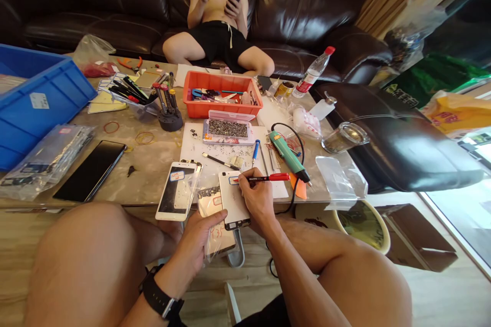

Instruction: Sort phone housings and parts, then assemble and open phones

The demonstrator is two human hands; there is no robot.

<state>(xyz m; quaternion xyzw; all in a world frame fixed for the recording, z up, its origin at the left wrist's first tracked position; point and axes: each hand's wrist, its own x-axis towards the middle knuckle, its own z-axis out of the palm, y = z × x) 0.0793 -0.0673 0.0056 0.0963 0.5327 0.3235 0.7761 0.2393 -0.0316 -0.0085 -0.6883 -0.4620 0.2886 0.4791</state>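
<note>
My left hand is closed on a clear plastic bag with a phone part in it, marked in red. Its thumb also presses on the lower edge of a white phone screen panel, which overlaps the bag. A red marker is pinched in my right hand, its tip at the blue-framed label on the panel. To the left, a white-framed phone screen with a similar label lies at the table's front edge. A black brush and a blue screwdriver lie just beyond the panel.
An orange-red tool bin stands behind a box of small screws. A teal electric screwdriver with a black cord lies right. Left are a blue crate and a black phone. A person sits on the sofa opposite.
</note>
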